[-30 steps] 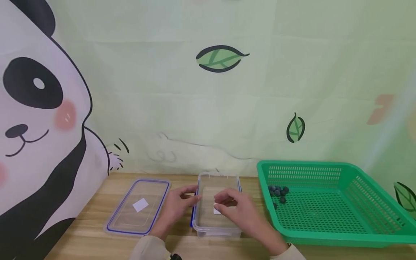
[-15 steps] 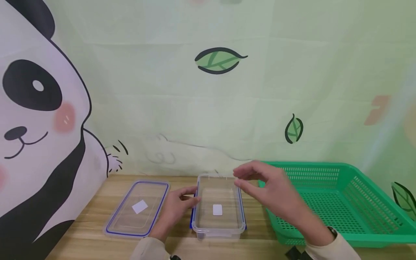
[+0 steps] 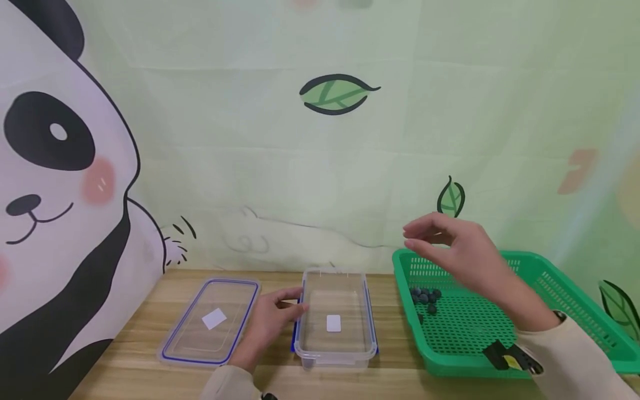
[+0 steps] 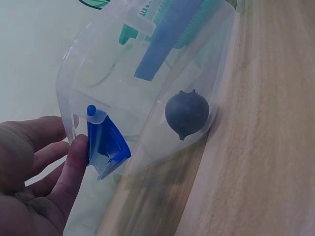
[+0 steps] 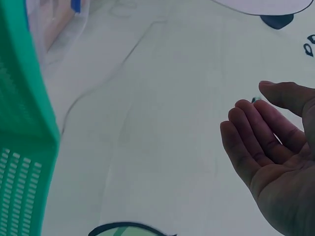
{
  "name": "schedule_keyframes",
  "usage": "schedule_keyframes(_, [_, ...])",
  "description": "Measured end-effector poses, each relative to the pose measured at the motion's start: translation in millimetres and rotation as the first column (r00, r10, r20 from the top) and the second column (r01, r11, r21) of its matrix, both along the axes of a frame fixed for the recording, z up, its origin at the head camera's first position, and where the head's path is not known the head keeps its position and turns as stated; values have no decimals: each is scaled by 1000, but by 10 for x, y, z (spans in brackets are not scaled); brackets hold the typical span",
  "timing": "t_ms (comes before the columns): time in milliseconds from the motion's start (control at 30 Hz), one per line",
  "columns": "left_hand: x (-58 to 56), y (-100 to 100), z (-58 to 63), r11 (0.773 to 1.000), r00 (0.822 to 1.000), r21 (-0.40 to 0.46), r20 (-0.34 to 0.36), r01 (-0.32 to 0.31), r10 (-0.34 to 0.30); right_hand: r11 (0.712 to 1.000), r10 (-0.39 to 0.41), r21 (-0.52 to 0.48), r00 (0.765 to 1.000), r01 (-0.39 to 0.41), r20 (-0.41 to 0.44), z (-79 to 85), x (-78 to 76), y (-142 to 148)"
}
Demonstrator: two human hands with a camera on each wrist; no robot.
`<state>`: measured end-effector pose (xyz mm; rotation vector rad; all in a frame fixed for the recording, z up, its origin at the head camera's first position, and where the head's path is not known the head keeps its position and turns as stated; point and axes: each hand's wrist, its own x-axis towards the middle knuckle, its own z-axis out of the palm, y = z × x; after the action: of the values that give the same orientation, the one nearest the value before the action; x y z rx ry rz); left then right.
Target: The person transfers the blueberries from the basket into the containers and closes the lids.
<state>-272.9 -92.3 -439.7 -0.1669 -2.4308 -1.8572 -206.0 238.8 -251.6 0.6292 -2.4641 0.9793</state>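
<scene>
The clear plastic food container (image 3: 335, 354) with blue side clips stands at mid-table, its lid off. My left hand (image 3: 272, 319) holds its left rim, fingertips beside a blue clip (image 4: 109, 147) in the left wrist view. Through the container's wall there shows a dark round shape (image 4: 187, 115) with small points on top. A white label (image 3: 333, 323) appears within the container. My right hand (image 3: 462, 250) is raised over the left back part of the green basket (image 3: 485, 371), its fingers loosely bent and the palm bare. Several blueberries (image 3: 424, 297) lie in the basket's left corner.
A clear lid (image 3: 212, 321) with a blue seal and white label lies left of my left hand. The basket's tall slotted sides rise on the right of the wooden table (image 3: 280, 383). Behind it hangs a printed cloth backdrop (image 3: 240, 139) with a panda and leaves.
My right hand has moved from over the container up and to the right, above the basket, uncovering the container's label. The left hand has stayed at the container's rim.
</scene>
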Motion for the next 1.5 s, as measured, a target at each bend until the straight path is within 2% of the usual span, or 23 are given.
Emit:
schedule_keyframes(267, [0,-10,16,1000,1000,-25,4,4,-4,995,-81,71,992,74,100,-50,-248,310])
schedule_keyframes(500, [-2,-8,17,1000,1000,-23,22,-2,3,990,-111,104,978,93,178,-264,-476,512])
schedule_keyframes(700, [-8,-16,0,1000,1000,-15,19,1,-1,986,-119,136,971,92,209,-467,-663,676])
schedule_keyframes(1033, [-3,-21,2,1000,1000,-12,30,1,-1,984,-107,162,967,70,233,-738,-843,892])
schedule_keyframes(1500, [-11,-26,-2,1000,1000,-5,27,7,-7,969,-109,244,944,31,313,-1100,-1056,1126])
